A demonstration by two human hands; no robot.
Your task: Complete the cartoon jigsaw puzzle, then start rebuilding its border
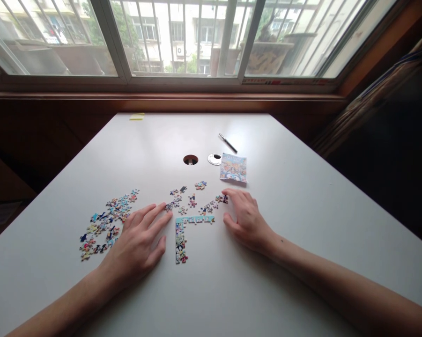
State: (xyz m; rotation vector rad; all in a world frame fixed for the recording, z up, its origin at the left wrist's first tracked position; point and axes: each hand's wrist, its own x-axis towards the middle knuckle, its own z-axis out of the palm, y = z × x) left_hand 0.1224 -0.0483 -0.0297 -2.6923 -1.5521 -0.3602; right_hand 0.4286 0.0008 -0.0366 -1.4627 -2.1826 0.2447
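Joined jigsaw pieces form an L-shaped corner (180,238) on the white table, between my two hands. My left hand (136,241) lies palm down with its fingers stretched out, left of that corner; its fingertips reach loose puzzle pieces (173,203). Beyond its wrist and knuckles spreads a larger pile of jigsaw pieces (101,227), partly covered by the hand. To the right, my right hand (246,217) rests with fingers bent and thumb apart from them. Its index fingertip is beside a small cluster of pieces (221,199); I see nothing held.
A small picture packet (233,167) lies beyond my right hand, next to a round metal cover (214,159). A pen (228,142) is farther back. The table (154,145) has a round hole (190,160) and yellow tape (136,116) near its far edge, below the window.
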